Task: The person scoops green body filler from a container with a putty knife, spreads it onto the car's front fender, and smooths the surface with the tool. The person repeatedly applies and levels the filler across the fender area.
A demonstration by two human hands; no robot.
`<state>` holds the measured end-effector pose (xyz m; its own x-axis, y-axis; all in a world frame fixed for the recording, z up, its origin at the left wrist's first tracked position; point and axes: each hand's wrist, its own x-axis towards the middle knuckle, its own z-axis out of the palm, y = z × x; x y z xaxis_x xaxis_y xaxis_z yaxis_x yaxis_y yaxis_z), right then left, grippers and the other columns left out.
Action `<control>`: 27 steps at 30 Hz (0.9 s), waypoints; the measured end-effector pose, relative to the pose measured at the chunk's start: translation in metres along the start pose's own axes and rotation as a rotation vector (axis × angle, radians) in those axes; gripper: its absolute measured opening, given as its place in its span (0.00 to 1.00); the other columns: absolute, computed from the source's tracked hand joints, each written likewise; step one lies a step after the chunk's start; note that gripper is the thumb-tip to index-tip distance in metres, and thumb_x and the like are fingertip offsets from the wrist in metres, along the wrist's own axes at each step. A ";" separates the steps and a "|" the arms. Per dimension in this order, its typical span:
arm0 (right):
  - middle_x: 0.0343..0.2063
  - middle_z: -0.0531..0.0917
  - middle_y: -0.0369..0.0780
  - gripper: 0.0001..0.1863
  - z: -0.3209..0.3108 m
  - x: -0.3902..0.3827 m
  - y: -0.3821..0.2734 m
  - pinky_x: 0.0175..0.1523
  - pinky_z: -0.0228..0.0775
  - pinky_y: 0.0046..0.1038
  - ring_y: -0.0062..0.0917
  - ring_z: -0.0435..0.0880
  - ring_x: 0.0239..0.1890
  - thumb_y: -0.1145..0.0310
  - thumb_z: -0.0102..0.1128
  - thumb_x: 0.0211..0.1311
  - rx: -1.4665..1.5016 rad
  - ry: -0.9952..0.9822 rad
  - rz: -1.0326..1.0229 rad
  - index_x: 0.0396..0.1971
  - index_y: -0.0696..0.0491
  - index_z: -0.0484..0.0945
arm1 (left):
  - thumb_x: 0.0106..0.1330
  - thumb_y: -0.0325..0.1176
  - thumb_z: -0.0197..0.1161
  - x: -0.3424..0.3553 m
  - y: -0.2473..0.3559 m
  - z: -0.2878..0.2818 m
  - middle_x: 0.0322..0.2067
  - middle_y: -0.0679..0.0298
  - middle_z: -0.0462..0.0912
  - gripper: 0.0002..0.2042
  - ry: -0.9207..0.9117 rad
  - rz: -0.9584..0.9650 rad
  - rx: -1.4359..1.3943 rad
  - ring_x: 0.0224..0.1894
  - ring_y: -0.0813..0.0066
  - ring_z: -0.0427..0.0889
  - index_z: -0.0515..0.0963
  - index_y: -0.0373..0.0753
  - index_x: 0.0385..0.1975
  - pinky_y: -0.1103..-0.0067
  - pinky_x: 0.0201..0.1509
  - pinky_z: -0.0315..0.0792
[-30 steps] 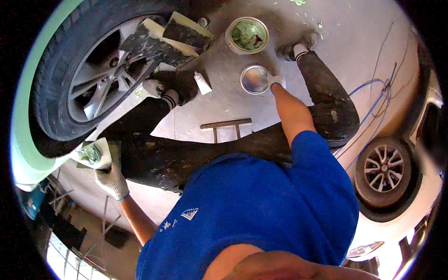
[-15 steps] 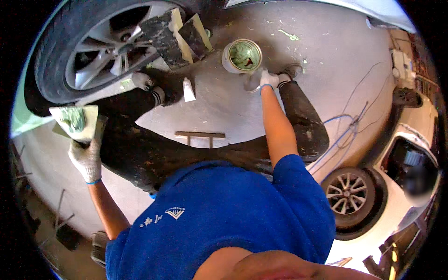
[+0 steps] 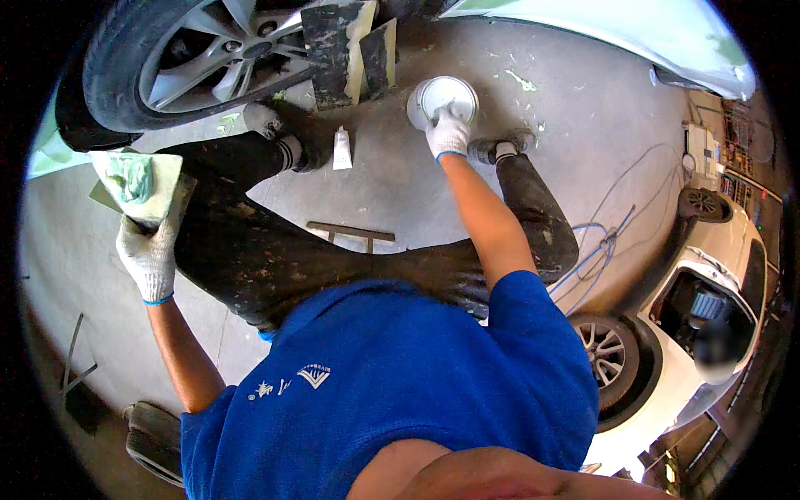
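Gloved left hand (image 3: 150, 248) grips a pale plate (image 3: 169, 177) bearing green paste (image 3: 131, 180). Right hand (image 3: 448, 132) touches the round lid (image 3: 451, 90) over a can (image 3: 414, 108), toward the far edge of the floor (image 3: 400, 187); whether it grasps, I cannot tell.

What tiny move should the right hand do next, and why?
Probably press the round whitish lid down gently: the white-gloved right hand is on it, it covers the round metal can, and I can't see that it is fully seated. The left hand is busy with a pale flat board.
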<state>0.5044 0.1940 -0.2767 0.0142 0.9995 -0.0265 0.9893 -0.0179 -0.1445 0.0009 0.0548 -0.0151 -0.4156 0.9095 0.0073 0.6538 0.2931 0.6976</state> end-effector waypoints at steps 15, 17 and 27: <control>0.40 0.83 0.53 0.17 0.010 0.048 -0.008 0.49 0.74 0.43 0.48 0.82 0.44 0.60 0.59 0.58 0.079 -0.166 -0.066 0.42 0.54 0.81 | 0.53 0.31 0.74 -0.005 -0.035 -0.002 0.35 0.60 0.84 0.18 0.008 -0.078 -0.080 0.37 0.77 0.80 0.78 0.28 0.39 0.79 0.45 0.75; 0.41 0.84 0.52 0.16 0.034 0.033 -0.044 0.51 0.74 0.42 0.50 0.82 0.45 0.61 0.57 0.59 0.308 -0.350 -0.111 0.44 0.53 0.82 | 0.53 0.32 0.75 -0.004 -0.032 0.004 0.35 0.60 0.84 0.18 0.047 -0.090 -0.120 0.36 0.78 0.79 0.77 0.28 0.38 0.78 0.44 0.75; 0.61 0.69 0.53 0.26 0.158 -0.040 -0.155 0.60 0.69 0.50 0.51 0.71 0.61 0.58 0.58 0.58 0.161 -0.895 -0.188 0.59 0.40 0.72 | 0.53 0.33 0.75 -0.002 -0.009 -0.004 0.31 0.64 0.82 0.15 0.031 -0.139 0.043 0.31 0.81 0.78 0.77 0.31 0.34 0.80 0.34 0.74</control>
<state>0.3272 0.1527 -0.4092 -0.3278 0.5961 -0.7329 0.9311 0.0723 -0.3576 -0.0061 0.0489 -0.0186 -0.5228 0.8500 -0.0649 0.6147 0.4286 0.6622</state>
